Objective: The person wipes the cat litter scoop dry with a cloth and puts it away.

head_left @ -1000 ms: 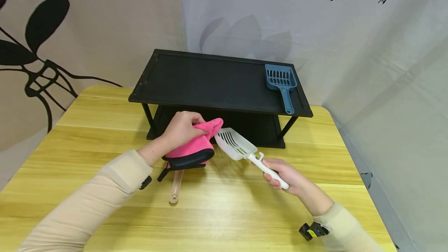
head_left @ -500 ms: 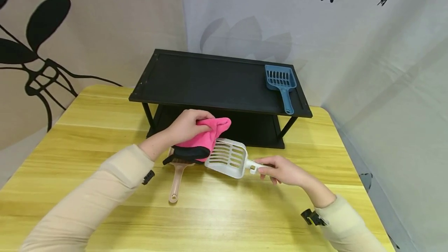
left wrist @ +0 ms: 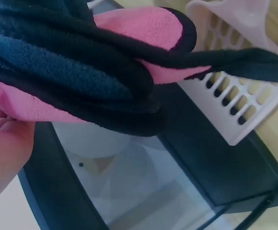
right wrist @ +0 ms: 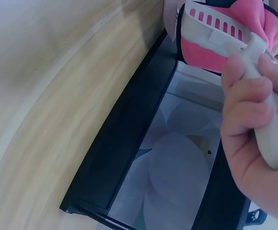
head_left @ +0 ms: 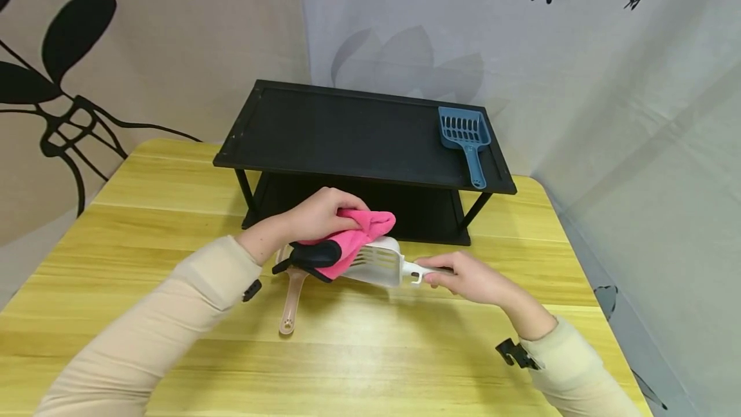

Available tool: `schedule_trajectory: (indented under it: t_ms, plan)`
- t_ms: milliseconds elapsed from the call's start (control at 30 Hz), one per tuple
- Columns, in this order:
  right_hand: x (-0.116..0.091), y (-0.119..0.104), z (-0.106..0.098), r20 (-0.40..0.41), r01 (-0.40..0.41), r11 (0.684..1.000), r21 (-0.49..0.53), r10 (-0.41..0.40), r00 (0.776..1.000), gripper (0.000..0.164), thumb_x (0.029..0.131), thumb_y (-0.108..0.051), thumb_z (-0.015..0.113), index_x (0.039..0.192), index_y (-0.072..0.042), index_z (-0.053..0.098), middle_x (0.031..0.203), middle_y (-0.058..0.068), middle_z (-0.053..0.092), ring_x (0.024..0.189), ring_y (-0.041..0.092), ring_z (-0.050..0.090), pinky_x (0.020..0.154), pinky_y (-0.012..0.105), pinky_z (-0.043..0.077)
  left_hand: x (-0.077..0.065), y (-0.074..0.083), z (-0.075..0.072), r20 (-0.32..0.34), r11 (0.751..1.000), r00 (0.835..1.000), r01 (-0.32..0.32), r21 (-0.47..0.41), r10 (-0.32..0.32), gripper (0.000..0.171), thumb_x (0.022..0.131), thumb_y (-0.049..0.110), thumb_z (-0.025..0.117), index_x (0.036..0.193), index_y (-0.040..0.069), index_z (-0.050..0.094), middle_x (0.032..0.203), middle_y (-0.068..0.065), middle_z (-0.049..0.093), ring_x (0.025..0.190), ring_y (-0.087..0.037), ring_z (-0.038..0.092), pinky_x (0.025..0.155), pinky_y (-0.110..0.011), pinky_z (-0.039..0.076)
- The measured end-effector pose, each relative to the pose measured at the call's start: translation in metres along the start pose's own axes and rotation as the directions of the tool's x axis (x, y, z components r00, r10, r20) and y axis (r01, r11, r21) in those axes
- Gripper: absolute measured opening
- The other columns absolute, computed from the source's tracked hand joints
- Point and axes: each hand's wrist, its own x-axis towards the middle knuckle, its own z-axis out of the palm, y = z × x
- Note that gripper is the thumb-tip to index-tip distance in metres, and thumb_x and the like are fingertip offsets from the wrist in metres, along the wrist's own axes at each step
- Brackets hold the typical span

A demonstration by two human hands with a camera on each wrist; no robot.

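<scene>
My left hand holds a bunched pink cloth with black edging, which in the head view lies over the slotted pan of a white litter scoop. My right hand grips that scoop by its handle; the right wrist view shows the fingers curled round the handle, with pink cloth on both sides of the pan. Beneath the cloth lies a pale pink litter scoop on the table, its pan mostly hidden in the head view but showing its slots in the left wrist view.
A black two-tier shelf stands at the back of the wooden table. On the right end of its top tier lies a blue litter scoop. A pale curtain hangs behind.
The white scoop's pan has turned and moved left under the cloth, while its handle has swung more level. My left hand has shifted right with the cloth, from above the pink scoop onto the white one.
</scene>
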Motion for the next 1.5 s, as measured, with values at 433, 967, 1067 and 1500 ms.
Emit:
schedule_trajectory:
  t_ms: [433, 967, 1067, 1500]
  plan:
    - [-0.004, 0.006, -0.015, 0.113, 0.075, 0.995, -0.060, -0.068, 0.991, 0.035, 0.091, -0.020, 0.060, 0.121, -0.004, 0.062, 0.091, 0.005, 0.064, 0.052, 0.004, 0.042, 0.049, 0.019, 0.039, -0.002, -0.005, -0.002, 0.072, 0.994, 0.996, 0.057, -0.095, -0.050, 0.013, 0.091, 0.008, 0.055, 0.104, 0.010, 0.056, 0.088, -0.005, 0.058, 0.079, -0.018, 0.052, 0.071, -0.027, 0.045]
    - [0.002, 0.009, -0.026, 0.092, 0.100, 0.990, -0.096, -0.091, 0.992, 0.032, 0.089, -0.020, 0.062, 0.118, -0.009, 0.065, 0.090, 0.006, 0.065, 0.052, 0.004, 0.037, 0.050, 0.018, 0.037, 0.006, 0.008, 0.006, 0.397, 0.986, 0.918, 0.065, -0.154, 0.002, 0.013, 0.096, 0.014, 0.049, 0.108, 0.016, 0.047, 0.091, -0.005, 0.051, 0.079, -0.014, 0.057, 0.073, -0.026, 0.047]
    - [-0.001, 0.013, -0.028, 0.082, 0.078, 0.996, -0.051, -0.073, 0.994, 0.031, 0.089, -0.017, 0.061, 0.118, -0.007, 0.065, 0.087, 0.004, 0.063, 0.050, 0.003, 0.034, 0.048, 0.018, 0.033, 0.005, 0.008, 0.003, 0.389, 0.985, 0.921, 0.067, -0.159, 0.000, 0.013, 0.095, 0.013, 0.049, 0.108, 0.015, 0.048, 0.092, -0.005, 0.051, 0.082, -0.015, 0.056, 0.073, -0.027, 0.047]
    - [-0.015, 0.026, -0.040, 0.018, 0.003, 1.000, -0.009, -0.003, 1.000, 0.034, 0.089, -0.019, 0.061, 0.118, -0.002, 0.063, 0.084, 0.004, 0.060, 0.054, 0.006, 0.039, 0.049, 0.019, 0.034, -0.002, 0.003, -0.005, 0.341, 0.983, 0.940, 0.064, -0.170, -0.002, 0.014, 0.095, 0.013, 0.051, 0.109, 0.012, 0.047, 0.091, -0.006, 0.051, 0.076, -0.015, 0.054, 0.066, -0.025, 0.047]
